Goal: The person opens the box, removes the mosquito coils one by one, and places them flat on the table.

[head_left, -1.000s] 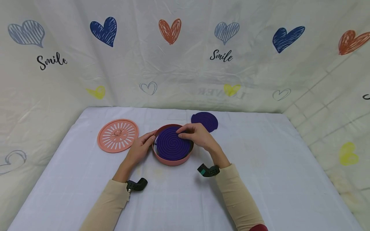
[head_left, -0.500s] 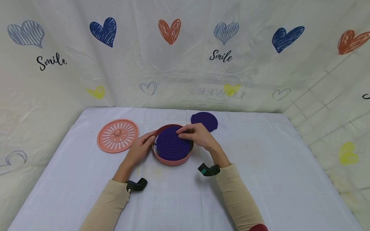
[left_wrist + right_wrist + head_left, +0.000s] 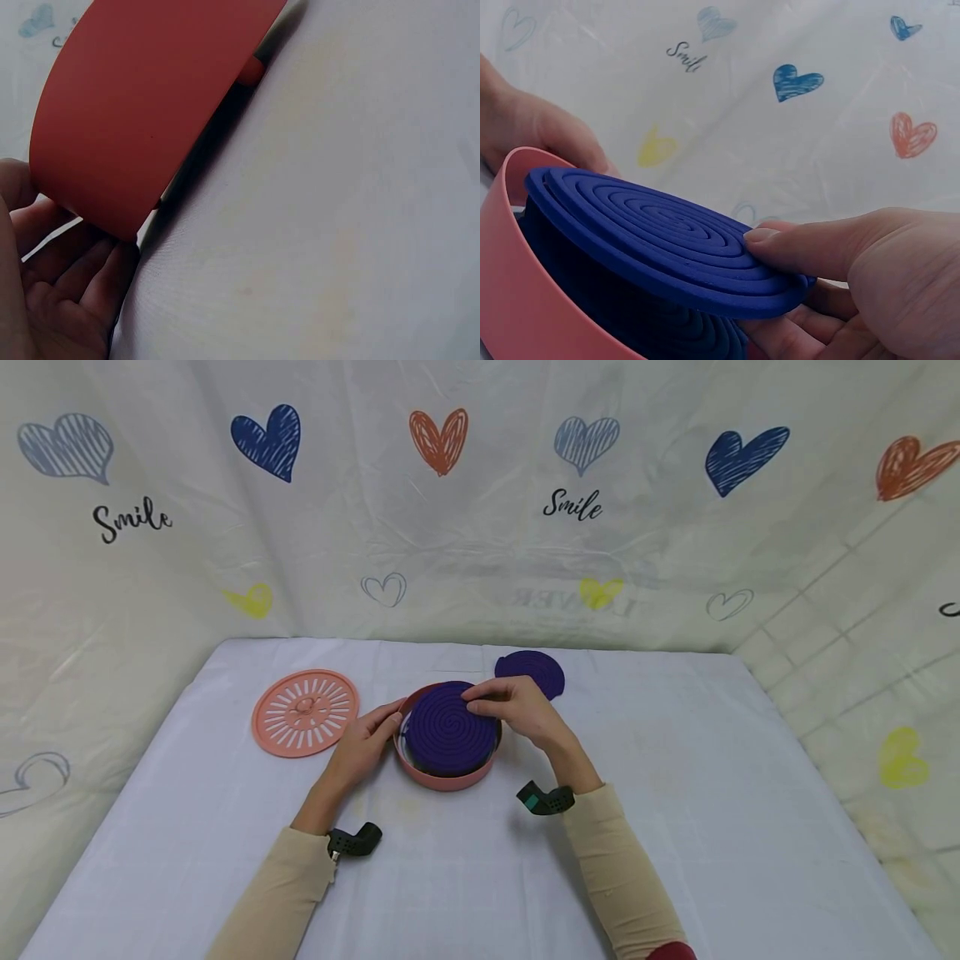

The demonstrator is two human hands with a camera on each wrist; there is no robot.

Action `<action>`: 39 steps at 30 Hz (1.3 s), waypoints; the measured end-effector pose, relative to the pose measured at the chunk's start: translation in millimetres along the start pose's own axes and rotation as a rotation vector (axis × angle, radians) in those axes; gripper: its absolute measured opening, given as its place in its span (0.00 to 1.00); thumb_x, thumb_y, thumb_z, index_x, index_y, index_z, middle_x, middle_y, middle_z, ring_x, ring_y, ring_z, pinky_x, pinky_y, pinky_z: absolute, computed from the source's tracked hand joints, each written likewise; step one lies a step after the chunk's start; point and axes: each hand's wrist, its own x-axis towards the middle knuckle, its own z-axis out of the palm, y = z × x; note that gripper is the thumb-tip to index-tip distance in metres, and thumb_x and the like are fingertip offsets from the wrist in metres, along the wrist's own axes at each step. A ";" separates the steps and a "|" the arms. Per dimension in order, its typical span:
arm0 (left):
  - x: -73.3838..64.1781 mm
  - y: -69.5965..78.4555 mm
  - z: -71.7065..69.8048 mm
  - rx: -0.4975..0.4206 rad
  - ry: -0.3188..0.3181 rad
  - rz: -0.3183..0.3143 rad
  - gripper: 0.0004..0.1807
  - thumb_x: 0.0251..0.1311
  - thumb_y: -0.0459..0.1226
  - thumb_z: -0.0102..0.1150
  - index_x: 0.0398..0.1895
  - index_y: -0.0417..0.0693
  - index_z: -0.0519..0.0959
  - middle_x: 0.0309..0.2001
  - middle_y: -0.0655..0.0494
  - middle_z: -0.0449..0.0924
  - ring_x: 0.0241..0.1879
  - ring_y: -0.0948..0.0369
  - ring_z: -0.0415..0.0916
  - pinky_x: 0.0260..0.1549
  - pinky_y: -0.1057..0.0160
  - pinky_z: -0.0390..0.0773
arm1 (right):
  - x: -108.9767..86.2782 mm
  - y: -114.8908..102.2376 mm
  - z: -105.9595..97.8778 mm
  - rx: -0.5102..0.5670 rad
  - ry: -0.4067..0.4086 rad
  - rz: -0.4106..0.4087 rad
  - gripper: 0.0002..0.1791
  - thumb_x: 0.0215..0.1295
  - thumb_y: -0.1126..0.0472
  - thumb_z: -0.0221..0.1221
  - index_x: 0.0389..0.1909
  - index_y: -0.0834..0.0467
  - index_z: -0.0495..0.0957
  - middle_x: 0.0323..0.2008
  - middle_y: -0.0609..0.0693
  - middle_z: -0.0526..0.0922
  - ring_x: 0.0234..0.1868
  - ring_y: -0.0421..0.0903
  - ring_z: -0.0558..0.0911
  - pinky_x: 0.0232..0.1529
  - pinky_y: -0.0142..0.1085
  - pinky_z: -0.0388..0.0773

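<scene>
A blue-purple mosquito coil (image 3: 660, 225) tilts up out of a round pink holder (image 3: 525, 285). My right hand (image 3: 521, 710) pinches its edge, thumb on top and fingers beneath. In the right wrist view more coils (image 3: 697, 326) show under it, inside the holder. On the holder's left side my left hand (image 3: 363, 743) grips the wall, thumb at the rim. The left wrist view shows those fingers (image 3: 97, 277) against the lower edge of the holder's outer wall (image 3: 142, 112), which has small feet on the table.
To the left lies a pink slotted lid (image 3: 306, 713). Another purple coil (image 3: 536, 670) lies behind my right hand, partly hidden by it. A white cloth covers the table (image 3: 450, 877), and a curtain printed with hearts (image 3: 480, 527) hangs behind.
My right hand has moved slightly up and to the right, raising the near edge of the coil it pinches. My left hand and the holder stay put.
</scene>
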 end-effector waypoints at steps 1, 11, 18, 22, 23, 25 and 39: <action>-0.1 -0.2 -0.1 -0.002 0.000 0.000 0.24 0.75 0.50 0.49 0.68 0.54 0.75 0.66 0.53 0.77 0.71 0.53 0.68 0.73 0.47 0.65 | 0.0 0.2 -0.3 0.007 0.000 -0.001 0.12 0.63 0.62 0.67 0.47 0.59 0.87 0.48 0.55 0.88 0.46 0.41 0.84 0.45 0.28 0.79; -1.0 0.7 -0.8 0.018 -0.007 -0.019 0.25 0.74 0.54 0.49 0.68 0.56 0.75 0.66 0.53 0.77 0.71 0.53 0.69 0.72 0.46 0.66 | -1.4 -1.2 -5.8 0.034 0.050 -0.008 0.13 0.63 0.64 0.67 0.48 0.61 0.87 0.49 0.58 0.87 0.46 0.40 0.84 0.48 0.28 0.81; -0.4 -0.1 -0.6 0.027 0.001 -0.016 0.26 0.74 0.53 0.50 0.68 0.54 0.75 0.65 0.53 0.78 0.70 0.53 0.70 0.71 0.46 0.67 | -2.9 -1.5 -12.4 0.063 0.125 -0.009 0.13 0.62 0.63 0.68 0.47 0.62 0.87 0.48 0.55 0.88 0.46 0.37 0.84 0.47 0.26 0.81; -0.6 -0.2 -1.1 0.026 0.007 -0.008 0.25 0.74 0.53 0.50 0.68 0.54 0.76 0.65 0.53 0.78 0.70 0.54 0.70 0.71 0.47 0.67 | -4.0 -1.7 -17.0 0.069 0.152 -0.009 0.14 0.62 0.62 0.68 0.48 0.62 0.87 0.48 0.54 0.87 0.45 0.37 0.83 0.45 0.25 0.81; -0.6 -0.2 -1.1 0.028 0.006 -0.005 0.25 0.74 0.52 0.50 0.68 0.54 0.75 0.65 0.53 0.78 0.70 0.54 0.70 0.71 0.47 0.67 | -4.3 -1.6 -18.4 0.070 0.156 -0.009 0.14 0.62 0.62 0.68 0.48 0.62 0.87 0.48 0.54 0.87 0.45 0.37 0.83 0.44 0.25 0.81; -0.6 -0.4 -1.1 0.031 0.006 -0.002 0.25 0.74 0.53 0.50 0.68 0.55 0.75 0.65 0.53 0.78 0.70 0.54 0.70 0.71 0.47 0.67 | -4.9 -1.6 -20.7 0.078 0.162 -0.007 0.15 0.62 0.61 0.68 0.48 0.62 0.86 0.49 0.54 0.87 0.46 0.38 0.82 0.44 0.26 0.81; 0.5 -0.4 -1.2 0.019 -0.002 0.004 0.25 0.74 0.52 0.49 0.68 0.56 0.75 0.66 0.53 0.77 0.71 0.53 0.69 0.72 0.46 0.66 | -8.5 -0.2 -37.0 0.082 0.245 0.066 0.15 0.63 0.57 0.68 0.49 0.57 0.87 0.44 0.43 0.87 0.39 0.36 0.84 0.39 0.28 0.83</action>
